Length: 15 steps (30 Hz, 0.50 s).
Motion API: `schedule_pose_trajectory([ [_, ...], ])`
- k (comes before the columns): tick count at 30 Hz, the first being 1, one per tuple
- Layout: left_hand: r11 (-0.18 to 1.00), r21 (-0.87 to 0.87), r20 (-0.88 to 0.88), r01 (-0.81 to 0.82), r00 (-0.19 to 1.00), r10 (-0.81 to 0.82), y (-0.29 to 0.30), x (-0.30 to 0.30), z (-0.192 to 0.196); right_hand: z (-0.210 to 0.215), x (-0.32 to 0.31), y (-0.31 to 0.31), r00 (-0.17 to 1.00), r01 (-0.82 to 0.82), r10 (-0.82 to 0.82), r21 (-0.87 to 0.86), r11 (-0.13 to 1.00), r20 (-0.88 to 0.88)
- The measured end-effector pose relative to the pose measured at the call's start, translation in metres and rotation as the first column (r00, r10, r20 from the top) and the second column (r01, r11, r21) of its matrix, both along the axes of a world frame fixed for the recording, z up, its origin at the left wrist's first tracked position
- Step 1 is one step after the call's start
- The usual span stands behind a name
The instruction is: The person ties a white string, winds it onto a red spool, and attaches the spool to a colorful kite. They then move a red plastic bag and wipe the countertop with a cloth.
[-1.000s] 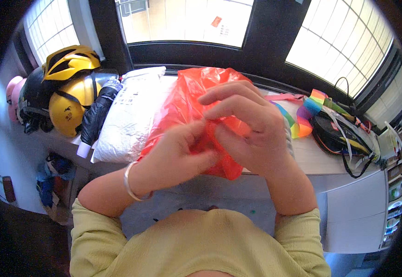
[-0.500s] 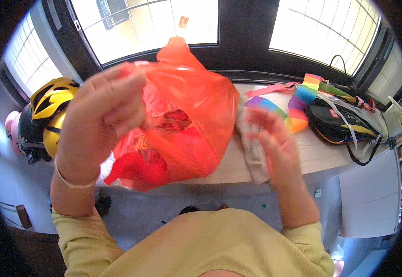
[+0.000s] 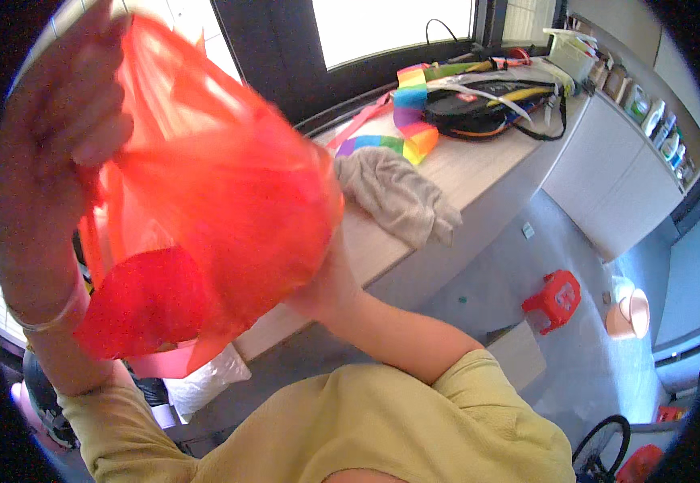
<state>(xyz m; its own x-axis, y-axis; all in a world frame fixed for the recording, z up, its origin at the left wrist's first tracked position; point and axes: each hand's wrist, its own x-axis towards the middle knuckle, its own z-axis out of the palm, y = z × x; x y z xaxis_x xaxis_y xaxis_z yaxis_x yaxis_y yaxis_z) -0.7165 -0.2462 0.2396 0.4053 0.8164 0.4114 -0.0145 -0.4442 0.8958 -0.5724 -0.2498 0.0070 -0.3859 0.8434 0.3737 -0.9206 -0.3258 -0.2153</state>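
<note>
A translucent orange-red plastic bag [image 3: 213, 193] fills the left of the view, lifted high, with something red showing through its lower part. My left hand [image 3: 52, 121] grips the bag's upper edge, a thin bangle on that wrist. My right hand [image 3: 326, 282] is pressed against the bag's right side; its fingers are hidden behind the plastic. A crumpled beige cloth [image 3: 398, 197] lies on the counter [image 3: 479, 161] just right of the bag.
A rainbow-striped strap [image 3: 406, 113] and a black bag with cables [image 3: 495, 101] lie further along the counter by the window. On the floor to the right stand a small red stool [image 3: 555, 298] and a pinkish bucket [image 3: 627, 310]. White cabinets [image 3: 615, 185] line the right.
The bag has been lifted higher and to the left. My right hand has left the beige cloth and moved to the bag's side. The view has swung to the right.
</note>
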Motion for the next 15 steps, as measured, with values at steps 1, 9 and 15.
schedule_pose_trajectory([
  [1,0.998,0.046,-0.057,0.051,0.997,-0.048,0.0,0.013,-0.004,-0.003,0.003,0.001,0.998,0.052,-0.051,0.018,0.998,-0.035],
  [9,0.937,0.288,-0.347,0.197,0.934,-0.09,-0.059,0.06,-0.005,0.013,0.034,-0.028,0.953,0.281,-0.267,0.087,0.956,-0.142],
  [15,0.841,0.213,-0.372,0.498,0.837,-0.401,-0.071,0.144,-0.009,-0.012,0.161,-0.09,0.634,0.773,-0.773,0.037,0.633,-0.036],
])
